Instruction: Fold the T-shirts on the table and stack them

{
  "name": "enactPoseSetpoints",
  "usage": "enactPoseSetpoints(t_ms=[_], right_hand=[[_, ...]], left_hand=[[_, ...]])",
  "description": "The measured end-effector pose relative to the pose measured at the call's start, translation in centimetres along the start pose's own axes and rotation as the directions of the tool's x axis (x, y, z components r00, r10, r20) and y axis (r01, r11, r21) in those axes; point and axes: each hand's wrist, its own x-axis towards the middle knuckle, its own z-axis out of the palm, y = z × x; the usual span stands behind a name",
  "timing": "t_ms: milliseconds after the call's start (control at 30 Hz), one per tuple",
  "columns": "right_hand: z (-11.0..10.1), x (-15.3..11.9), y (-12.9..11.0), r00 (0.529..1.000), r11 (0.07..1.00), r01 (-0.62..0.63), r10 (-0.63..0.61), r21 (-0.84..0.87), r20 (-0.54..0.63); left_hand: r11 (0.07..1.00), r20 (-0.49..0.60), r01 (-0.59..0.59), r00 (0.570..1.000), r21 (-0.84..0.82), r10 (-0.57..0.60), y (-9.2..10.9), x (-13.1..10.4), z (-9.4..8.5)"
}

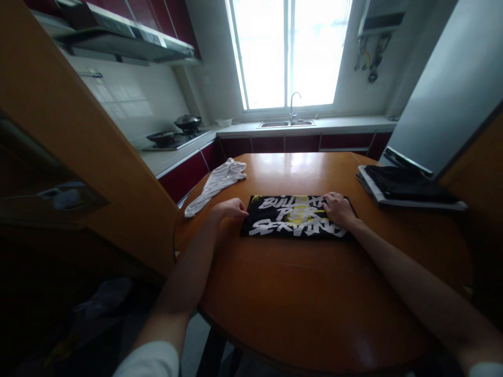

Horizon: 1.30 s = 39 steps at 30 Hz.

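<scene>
A black T-shirt (267,215), folded into a flat rectangle with white lettering and yellow splashes, lies on the wooden table (298,293). At its left edge is my left hand (231,208), fingers pinched together on the cloth. My right hand (338,210) rests palm down on the right part of the shirt, its fingers stretched over the print and holding nothing. Part of the lettering is hidden under that hand.
A crumpled white garment (218,183) lies at the table's left edge. Folded dark and light clothes (408,186) are stacked on the right. Beyond are a counter with a sink (275,124), a stove with pans (187,123), and a fridge (436,89).
</scene>
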Motion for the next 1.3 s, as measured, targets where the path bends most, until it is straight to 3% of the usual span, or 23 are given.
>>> enactPoseSetpoints(t_ms=[100,167,233,267,333,400,433,500,567,600,733,767,933,1033,1133,1233,1300], right_hand=[[-0.1,0.0,0.0,1.000,1.000,-0.010,0.010,0.001,0.013],[-0.3,0.0,-0.2,0.999,1.000,-0.028,0.027,0.002,0.020],[-0.5,-0.1,-0.7,0.999,0.999,-0.037,0.037,0.004,0.002],[-0.6,-0.1,-1.1,0.999,0.999,-0.034,0.034,0.011,-0.011],[-0.8,-0.4,-2.5,0.999,0.999,-0.007,0.009,0.043,-0.033],[-0.8,-0.9,-4.2,0.999,0.995,0.043,-0.041,0.089,-0.023],[-0.6,-1.2,-5.1,0.998,0.992,0.065,-0.066,0.110,0.004],[-0.4,-1.8,-6.5,0.989,0.986,0.097,-0.111,0.132,0.098],[-0.2,-2.3,-7.5,0.969,0.985,0.113,-0.138,0.133,0.205],[-0.3,-2.5,-7.7,0.961,0.985,0.116,-0.144,0.129,0.235],[-0.8,-2.8,-8.2,0.971,0.981,0.144,-0.166,0.130,0.173],[-0.9,-2.9,-8.3,0.971,0.977,0.163,-0.184,0.137,0.155],[-0.3,-3.5,-9.2,0.945,0.968,0.199,-0.231,0.154,0.232],[-0.2,-3.4,-9.3,0.943,0.969,0.189,-0.224,0.159,0.247],[-0.6,-2.6,-8.5,0.970,0.977,0.151,-0.176,0.153,0.169],[-0.8,-1.5,-6.8,0.997,0.993,0.051,-0.057,0.104,0.059],[-0.5,-1.0,-5.7,0.996,0.997,-0.025,0.019,0.074,0.086]], left_hand=[[0.996,0.025,0.048,0.998,0.074,-0.050,0.0,-0.2,-0.2],[0.992,-0.071,0.062,0.996,0.108,-0.055,0.5,-0.3,-0.4],[0.992,-0.250,0.026,0.968,0.124,0.006,1.9,-0.2,0.0],[0.991,-0.360,-0.032,0.930,0.128,0.076,2.9,0.0,0.6],[0.961,-0.526,-0.225,0.804,0.162,0.277,5.2,0.5,2.7],[0.881,-0.530,-0.404,0.705,0.246,0.471,7.3,1.0,5.5],[0.850,-0.482,-0.440,0.700,0.289,0.527,8.0,1.3,6.8],[0.833,-0.371,-0.434,0.752,0.344,0.545,9.0,1.6,8.9],[0.850,-0.305,-0.392,0.810,0.352,0.500,9.4,1.7,9.7],[0.857,-0.306,-0.385,0.817,0.342,0.489,9.5,1.6,9.8],[0.839,-0.408,-0.443,0.735,0.315,0.541,10.7,0.8,9.5],[0.829,-0.392,-0.451,0.733,0.331,0.556,11.1,0.6,9.8],[0.796,-0.170,-0.413,0.833,0.443,0.527,12.2,-0.2,12.5],[0.794,-0.122,-0.421,0.847,0.439,0.517,12.1,-0.2,12.7],[0.799,-0.141,-0.438,0.836,0.411,0.531,12.0,0.1,11.9],[0.820,-0.242,-0.418,0.813,0.391,0.530,11.8,0.9,11.1],[0.839,-0.286,-0.382,0.815,0.388,0.503,11.5,1.4,11.0]])
